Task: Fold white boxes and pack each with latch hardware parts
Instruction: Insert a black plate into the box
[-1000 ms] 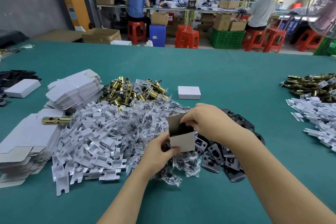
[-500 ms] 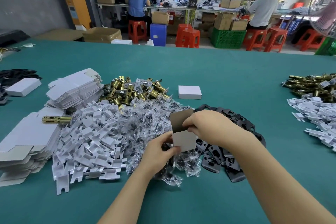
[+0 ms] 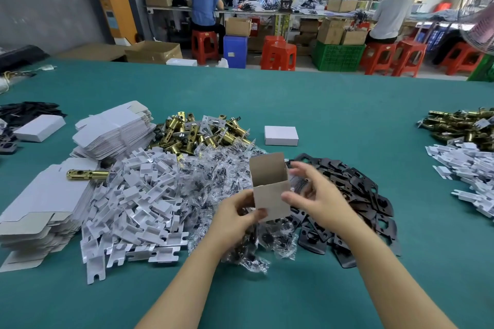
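Note:
A small white box (image 3: 271, 195) stands upright in the air over the parts, its top flap raised and the brown inside showing. My left hand (image 3: 238, 218) pinches its lower left corner. My right hand (image 3: 316, 195) hovers at the box's right side with fingers spread and blurred, the thumb near the box wall; contact is unclear. Below lie clear bags of screws (image 3: 224, 181), black plates (image 3: 355, 195), white plastic inserts (image 3: 139, 200) and brass latches (image 3: 197, 133). Stacks of flat white box blanks (image 3: 42, 205) sit at the left.
A folded white box (image 3: 281, 135) lies on the green table (image 3: 347, 120) behind the piles. Another pile of brass latches (image 3: 459, 123) and white inserts (image 3: 465, 165) is at the right. One brass latch (image 3: 88, 174) rests on the blanks. People work at benches far behind.
My right hand has come off the box's top opening and moved to the right side with fingers spread. The top flap now stands open and the box sits a little higher.

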Action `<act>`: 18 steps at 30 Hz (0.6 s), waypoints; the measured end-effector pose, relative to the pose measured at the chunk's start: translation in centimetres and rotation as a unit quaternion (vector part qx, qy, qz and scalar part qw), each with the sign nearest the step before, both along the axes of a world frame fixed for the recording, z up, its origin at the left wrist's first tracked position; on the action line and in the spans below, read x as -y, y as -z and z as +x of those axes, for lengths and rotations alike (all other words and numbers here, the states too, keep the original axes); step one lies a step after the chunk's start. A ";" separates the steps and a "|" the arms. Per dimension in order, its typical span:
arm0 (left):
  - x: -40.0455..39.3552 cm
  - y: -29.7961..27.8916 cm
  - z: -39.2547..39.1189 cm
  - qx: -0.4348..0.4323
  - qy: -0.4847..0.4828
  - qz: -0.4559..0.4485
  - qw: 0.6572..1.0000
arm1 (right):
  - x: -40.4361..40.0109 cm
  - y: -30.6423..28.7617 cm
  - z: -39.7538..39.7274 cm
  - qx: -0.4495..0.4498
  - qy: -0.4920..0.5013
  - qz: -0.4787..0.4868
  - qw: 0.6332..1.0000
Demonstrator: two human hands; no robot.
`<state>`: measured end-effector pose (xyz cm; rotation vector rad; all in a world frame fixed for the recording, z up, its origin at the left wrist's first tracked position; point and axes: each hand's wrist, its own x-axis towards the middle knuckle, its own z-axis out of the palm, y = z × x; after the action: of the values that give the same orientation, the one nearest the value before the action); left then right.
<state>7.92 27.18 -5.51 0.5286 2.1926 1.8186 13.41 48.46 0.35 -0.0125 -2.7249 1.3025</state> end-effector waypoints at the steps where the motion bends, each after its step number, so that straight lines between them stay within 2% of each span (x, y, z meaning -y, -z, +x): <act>1: -0.1 -0.3 0.0 0.000 0.001 0.000 1.000 | 0.0 1.3 0.2 0.024 -0.016 -0.013 1.000; 3: -0.5 -1.1 0.2 -0.014 0.003 -0.018 1.000 | 0.2 3.3 0.3 0.028 -0.025 -0.078 0.996; 5: -0.9 -1.9 0.4 -0.042 0.006 -0.043 0.998 | 0.5 4.3 0.2 -0.002 0.004 -0.169 0.986; 7: -1.2 -2.9 0.6 -0.083 0.012 -0.078 0.993 | 0.9 4.8 0.1 -0.036 0.038 -0.221 0.974; 10: -0.7 -4.2 0.2 -0.170 -0.020 -0.154 0.973 | 1.9 5.7 0.0 -0.078 0.075 -0.228 0.968; 13: 1.3 -5.0 -1.2 -0.226 -0.118 -0.248 0.935 | 3.1 6.8 0.2 -0.107 0.115 -0.227 0.961; 16: 4.6 -4.7 -2.7 -0.217 -0.181 -0.359 0.890 | 4.1 8.2 0.6 -0.117 0.133 -0.228 0.957; 18: 6.5 -4.3 -3.3 -0.176 -0.182 -0.396 0.883 | 4.6 9.1 0.9 -0.126 0.131 -0.222 0.958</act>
<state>4.66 20.71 -1.26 0.2780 3.1628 0.7968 14.28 43.87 -8.80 -0.2252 -2.0914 1.6669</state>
